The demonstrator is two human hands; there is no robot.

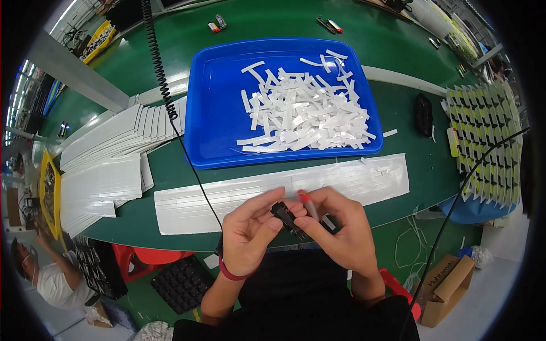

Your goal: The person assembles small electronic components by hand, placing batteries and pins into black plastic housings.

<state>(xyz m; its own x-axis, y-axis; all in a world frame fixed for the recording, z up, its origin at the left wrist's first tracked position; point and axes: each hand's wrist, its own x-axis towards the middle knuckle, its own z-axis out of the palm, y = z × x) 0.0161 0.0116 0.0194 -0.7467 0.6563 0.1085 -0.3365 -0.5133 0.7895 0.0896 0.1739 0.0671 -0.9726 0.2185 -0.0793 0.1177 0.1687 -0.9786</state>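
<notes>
Left hand (248,226): thumb and fingers grip the black part (282,212).
Right hand (344,232): thumb presses its lower end; red-ended cylinder (307,203) against the fingers.
Part's place: over the worktop (422,170)'s near edge.
Part's feel: probably light, stiff, fragile.
Part's sides: best hold, gently.

- Below the blue tray (219,108), the small black part (282,213) is partly covered by the left hand (250,227) and the right hand (344,230); its details are too fine to tell.
- Also below it, the red-tipped stick (305,199) is partly hidden by the right hand.
- Left of it, overlapping white sheets (102,176) cover one another.
- Above its left corner, the coiled cord (154,51) is cut off by the upper edge.
</notes>
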